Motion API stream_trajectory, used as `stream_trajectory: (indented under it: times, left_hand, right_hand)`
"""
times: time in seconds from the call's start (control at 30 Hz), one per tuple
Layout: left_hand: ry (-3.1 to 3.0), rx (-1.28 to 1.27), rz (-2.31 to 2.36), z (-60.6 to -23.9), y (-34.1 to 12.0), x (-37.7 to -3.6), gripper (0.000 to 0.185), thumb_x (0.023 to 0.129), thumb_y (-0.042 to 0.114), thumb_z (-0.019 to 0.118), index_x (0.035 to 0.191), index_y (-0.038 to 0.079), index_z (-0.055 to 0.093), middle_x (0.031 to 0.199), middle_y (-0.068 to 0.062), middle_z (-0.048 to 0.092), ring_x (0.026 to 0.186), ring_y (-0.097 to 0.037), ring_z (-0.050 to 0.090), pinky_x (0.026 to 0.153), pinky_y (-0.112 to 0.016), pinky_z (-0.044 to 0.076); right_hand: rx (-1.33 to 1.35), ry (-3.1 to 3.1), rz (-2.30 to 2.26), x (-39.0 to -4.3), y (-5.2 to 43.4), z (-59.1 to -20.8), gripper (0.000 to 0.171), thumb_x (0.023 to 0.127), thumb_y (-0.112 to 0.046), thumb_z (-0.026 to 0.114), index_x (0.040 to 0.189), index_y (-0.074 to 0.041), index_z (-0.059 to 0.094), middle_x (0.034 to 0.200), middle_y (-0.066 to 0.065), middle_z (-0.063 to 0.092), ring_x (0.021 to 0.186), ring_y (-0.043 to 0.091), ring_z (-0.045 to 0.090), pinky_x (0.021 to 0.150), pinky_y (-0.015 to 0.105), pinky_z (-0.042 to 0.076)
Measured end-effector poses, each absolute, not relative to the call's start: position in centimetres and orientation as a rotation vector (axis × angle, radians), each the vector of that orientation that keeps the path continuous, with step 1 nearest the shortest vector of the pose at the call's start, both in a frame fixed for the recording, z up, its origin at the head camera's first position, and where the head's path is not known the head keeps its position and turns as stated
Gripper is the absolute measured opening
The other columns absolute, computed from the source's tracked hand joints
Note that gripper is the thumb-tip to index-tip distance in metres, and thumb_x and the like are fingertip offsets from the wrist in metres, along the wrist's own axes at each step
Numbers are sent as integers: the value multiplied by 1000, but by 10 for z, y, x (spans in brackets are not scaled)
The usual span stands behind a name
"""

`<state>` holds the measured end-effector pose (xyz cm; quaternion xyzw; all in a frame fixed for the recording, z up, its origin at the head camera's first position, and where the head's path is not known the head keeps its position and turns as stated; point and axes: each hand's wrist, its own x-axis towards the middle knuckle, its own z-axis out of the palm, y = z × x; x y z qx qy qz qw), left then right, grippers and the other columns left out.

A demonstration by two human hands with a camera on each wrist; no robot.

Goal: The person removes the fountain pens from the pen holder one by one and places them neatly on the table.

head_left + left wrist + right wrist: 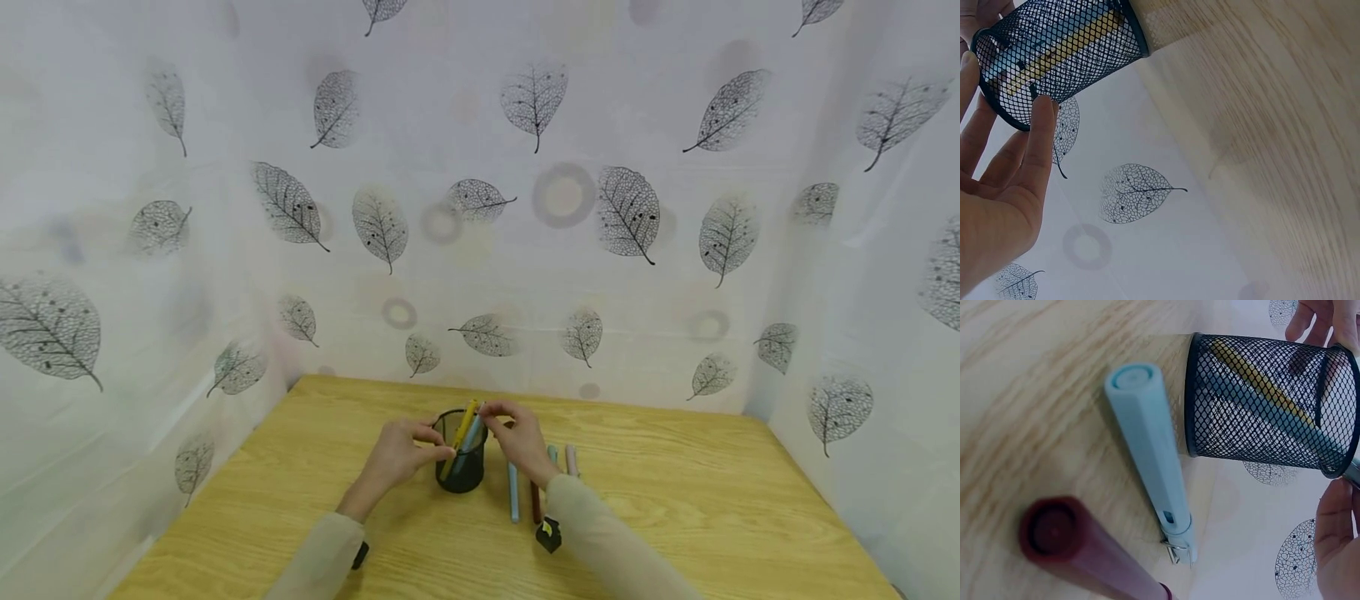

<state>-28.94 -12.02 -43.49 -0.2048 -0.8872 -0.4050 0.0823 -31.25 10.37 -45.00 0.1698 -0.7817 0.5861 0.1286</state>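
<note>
A black mesh pen holder stands upright on the table, a yellow pen and a light blue pen leaning inside it. My left hand holds the holder by its rim, thumb on the near side and fingers on the far side. At the rim's right, my right hand pinches the upper end of the light blue pen between thumb and fingers. In the right wrist view that pen's lower part shows through the mesh, crossing close to the yellow pen.
To the right of the holder lie another light blue pen, a dark red pen, a green pen and a pale pink pen. My right forearm passes over some of them. A leaf-patterned curtain surrounds the wooden table.
</note>
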Motion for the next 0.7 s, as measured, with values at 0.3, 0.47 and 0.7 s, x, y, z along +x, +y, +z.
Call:
stream_trajectory:
  times: [0.3, 0.47, 0.7]
  left_hand:
    - [-2657, -573, -1214, -435, -121, -288, 14, 77, 32, 82, 68, 27, 73, 132, -20, 61, 119, -39, 61, 53, -21, 41]
    - [-2661, -560, -1228, -435, -120, -288, 14, 78, 33, 82, 68, 27, 73, 134, -20, 60, 118, -39, 62, 52, -21, 41]
    - [-2666, -560, -1215, -435, -119, -289, 14, 78, 34, 82, 69, 27, 73, 134, -18, 60, 118, -39, 62, 50, -21, 39]
  right_hand:
    - [505, -2252, 1814, -297, 105, -427, 22, 96, -5, 61, 115, 3, 70, 123, 20, 67, 101, 38, 66, 77, 44, 57]
    - [479, -2187, 1861, -289, 107, -412, 23, 95, -2, 63, 116, 3, 69, 122, 20, 64, 98, 43, 66, 75, 28, 56]
    - [425, -2073, 1900, -294, 112, -410, 26, 92, 1, 65, 118, 0, 68, 111, 24, 64, 92, 21, 65, 75, 26, 56]
